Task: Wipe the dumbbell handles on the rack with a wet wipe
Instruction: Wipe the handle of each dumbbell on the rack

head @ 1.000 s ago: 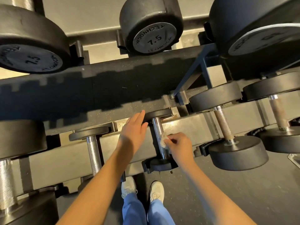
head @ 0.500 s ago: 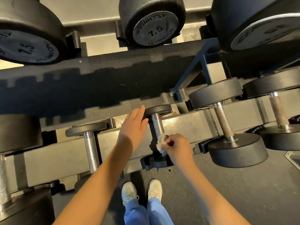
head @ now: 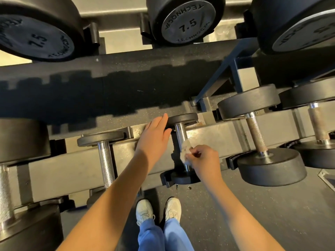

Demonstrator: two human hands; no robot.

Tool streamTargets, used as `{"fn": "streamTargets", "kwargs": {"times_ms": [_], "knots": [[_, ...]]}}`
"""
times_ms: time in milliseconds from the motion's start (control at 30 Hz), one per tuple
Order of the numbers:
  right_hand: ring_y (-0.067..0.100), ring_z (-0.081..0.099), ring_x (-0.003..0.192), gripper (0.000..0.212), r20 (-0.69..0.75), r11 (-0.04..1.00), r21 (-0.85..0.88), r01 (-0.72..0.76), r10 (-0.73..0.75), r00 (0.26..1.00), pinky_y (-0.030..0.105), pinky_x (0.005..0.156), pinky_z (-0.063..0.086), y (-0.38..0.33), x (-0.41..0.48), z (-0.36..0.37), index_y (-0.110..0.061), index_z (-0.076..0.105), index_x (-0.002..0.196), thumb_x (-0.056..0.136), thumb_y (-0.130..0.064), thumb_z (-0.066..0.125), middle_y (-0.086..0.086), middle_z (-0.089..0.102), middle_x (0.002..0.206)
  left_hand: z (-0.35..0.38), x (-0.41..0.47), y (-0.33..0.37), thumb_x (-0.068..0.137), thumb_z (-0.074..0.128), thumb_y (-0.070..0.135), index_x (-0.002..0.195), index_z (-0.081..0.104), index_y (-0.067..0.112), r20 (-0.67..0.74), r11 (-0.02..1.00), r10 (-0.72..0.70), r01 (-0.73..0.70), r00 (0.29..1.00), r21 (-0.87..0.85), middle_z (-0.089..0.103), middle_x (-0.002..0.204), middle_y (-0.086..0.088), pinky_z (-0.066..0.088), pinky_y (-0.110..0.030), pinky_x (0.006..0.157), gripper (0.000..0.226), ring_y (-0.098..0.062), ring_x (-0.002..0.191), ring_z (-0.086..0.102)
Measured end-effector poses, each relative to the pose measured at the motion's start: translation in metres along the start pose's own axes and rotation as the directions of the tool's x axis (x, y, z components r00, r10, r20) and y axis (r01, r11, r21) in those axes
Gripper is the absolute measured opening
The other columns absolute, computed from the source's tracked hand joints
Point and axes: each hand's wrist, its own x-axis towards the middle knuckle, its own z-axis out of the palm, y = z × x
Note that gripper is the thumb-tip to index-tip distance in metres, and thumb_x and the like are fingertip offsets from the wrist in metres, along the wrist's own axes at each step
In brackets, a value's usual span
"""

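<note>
The right hand [head: 204, 158] pinches a crumpled wet wipe [head: 185, 151] between thumb and fingertips and presses it on the lower part of the steel handle [head: 180, 132] of a small dumbbell on the lower tier of the rack [head: 54, 171]; the pinch suits the job, I think, because the handle is thin and the wad must follow its round side. The left hand [head: 154, 136] lies with straight fingers against the far head [head: 183, 119] of the same dumbbell and holds nothing; in my judgement it steadies the weight, so that it does not roll under the rubbing. The near head [head: 183, 178] sits in a black saddle [head: 165, 176], which leaves the handle free to be reached from above. Just to the left, a second small dumbbell shows a knurled handle [head: 106, 160]; to the right, a bigger one has a brownish handle [head: 256, 136]; whether these are already wiped I cannot tell. On the upper tier stand heads marked 7.5 [head: 188, 22]; below are white shoes [head: 145, 211] on the dark floor [head: 253, 214].
</note>
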Motion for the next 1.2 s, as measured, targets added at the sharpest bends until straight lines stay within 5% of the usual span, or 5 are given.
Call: {"fn": "streamTargets", "kwargs": {"times_ms": [133,633,833,1000,1200], "knots": [[0.008,0.054,0.065,0.012,-0.033,1.000,0.002,0.003,-0.003,0.999,0.023,0.062,0.041,-0.016,0.023,0.000,-0.014,0.062,0.074,0.082,-0.010,0.069,-0.002,0.060,0.071,0.001,0.001,0.000,0.103,0.035,0.030,0.152,0.013,0.022,-0.008,1.000,0.008,-0.007,1.000,0.017,0.030,0.151,0.002,0.031,-0.032,0.112,0.055,-0.013,0.137,0.030],[0.010,0.058,0.075,0.013,-0.030,0.999,-0.022,0.033,-0.034,0.999,0.008,0.061,0.038,0.006,-0.020,-0.003,-0.011,0.072,0.095,0.083,-0.015,0.071,-0.001,0.068,0.088,0.001,-0.019,0.003,0.101,0.038,0.029,0.146,0.032,0.020,-0.123,0.982,0.040,-0.016,0.992,0.188,0.040,0.139,0.002,0.031,-0.034,0.110,0.046,-0.012,0.126,0.037],[0.017,0.064,0.072,0.008,-0.061,0.920,0.393,0.002,0.023,0.998,0.030,0.068,0.053,-0.004,-0.021,-0.009,-0.009,0.072,0.089,0.081,-0.011,0.073,0.005,0.070,0.078,0.030,-0.059,0.015,0.095,0.053,0.025,0.137,0.047,0.025,0.108,0.931,0.065,-0.022,0.992,-0.364,0.049,0.121,0.016,0.041,-0.004,0.084,0.042,0.009,0.097,0.050],[0.006,0.066,0.079,0.026,-0.010,0.842,0.539,0.005,0.000,1.000,0.017,0.073,0.052,-0.006,-0.024,-0.018,-0.020,0.072,0.093,0.088,0.002,0.059,-0.005,0.072,0.085,0.042,-0.050,0.015,0.093,0.058,0.017,0.115,0.061,0.020,-0.039,0.846,-0.148,0.106,0.988,-0.522,0.062,0.094,0.015,0.044,-0.003,0.070,0.022,0.016,0.081,0.057],[0.005,0.047,0.112,0.035,-0.050,0.982,0.179,0.065,-0.056,0.997,0.015,0.094,0.038,0.022,-0.026,-0.009,-0.014,0.055,0.130,0.096,-0.018,0.053,-0.008,0.055,0.118,0.033,-0.024,0.017,0.095,0.053,0.011,0.089,0.059,0.023,-0.200,0.760,-0.376,0.178,0.905,-0.625,0.053,0.078,0.011,0.039,0.000,0.057,0.014,0.002,0.065,0.048]]}}
